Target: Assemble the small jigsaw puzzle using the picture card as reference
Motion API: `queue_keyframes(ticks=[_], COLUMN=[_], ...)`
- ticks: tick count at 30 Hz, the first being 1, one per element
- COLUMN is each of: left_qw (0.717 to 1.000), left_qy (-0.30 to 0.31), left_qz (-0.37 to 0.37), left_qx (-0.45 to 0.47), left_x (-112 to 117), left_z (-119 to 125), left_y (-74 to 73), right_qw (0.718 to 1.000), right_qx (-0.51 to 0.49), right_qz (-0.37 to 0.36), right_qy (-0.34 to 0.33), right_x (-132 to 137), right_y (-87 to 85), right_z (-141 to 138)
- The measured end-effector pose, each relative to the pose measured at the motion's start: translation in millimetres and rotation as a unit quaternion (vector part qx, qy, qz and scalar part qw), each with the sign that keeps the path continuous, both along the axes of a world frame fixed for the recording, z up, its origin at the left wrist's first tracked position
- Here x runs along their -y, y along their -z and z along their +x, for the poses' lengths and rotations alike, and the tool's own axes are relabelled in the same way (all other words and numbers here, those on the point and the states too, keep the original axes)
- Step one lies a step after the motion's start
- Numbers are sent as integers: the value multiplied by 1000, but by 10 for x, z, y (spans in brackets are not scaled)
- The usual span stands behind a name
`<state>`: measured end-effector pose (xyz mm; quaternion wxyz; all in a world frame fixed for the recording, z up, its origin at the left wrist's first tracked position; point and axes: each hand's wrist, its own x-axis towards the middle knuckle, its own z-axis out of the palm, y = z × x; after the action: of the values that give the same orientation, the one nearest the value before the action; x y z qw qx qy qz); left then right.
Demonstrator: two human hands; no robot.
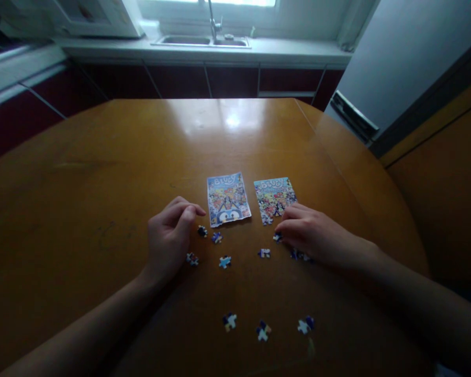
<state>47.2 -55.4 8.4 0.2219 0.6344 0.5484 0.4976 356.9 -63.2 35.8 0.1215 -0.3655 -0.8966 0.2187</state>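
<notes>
Two small pictures lie side by side on the table: a whole reference sheet [228, 200] marked "Bluey", and a partly assembled jigsaw puzzle [273, 195] of the same picture. My right hand [310, 230] is by the puzzle's lower right corner, its fingertips pinching a puzzle piece [277, 237] just below the lower edge. More pieces [301, 256] lie partly hidden under that hand. My left hand [170, 230] rests left of the sheet, loosely curled with the index finger bent forward and nothing visible in it. Near it are a dark piece [202, 231] and another loose piece [192, 258].
Between the hands lie a blue piece [225, 262], a purple piece [216, 237] and a pale piece [264, 253]. Closer to me are three more pieces, one at the right [306, 325]. Beyond the wooden table [121, 141] stand a sink counter [298, 48] and a fridge [400, 57].
</notes>
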Motion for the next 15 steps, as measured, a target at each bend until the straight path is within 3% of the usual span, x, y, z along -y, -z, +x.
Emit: queue_keyframes(ticks=[5,15], left_qw=[1000,1000], left_qy=[5,10], left_qz=[3,-1], left_qx=[0,8], left_x=[1,6], left_z=[-4,2], left_y=[-4,-9], right_qw=[999,999], right_qx=[31,-23], right_qz=[6,14], right_qy=[9,-23], right_x=[0,-60], right_y=[17,47], right_z=[-1,30])
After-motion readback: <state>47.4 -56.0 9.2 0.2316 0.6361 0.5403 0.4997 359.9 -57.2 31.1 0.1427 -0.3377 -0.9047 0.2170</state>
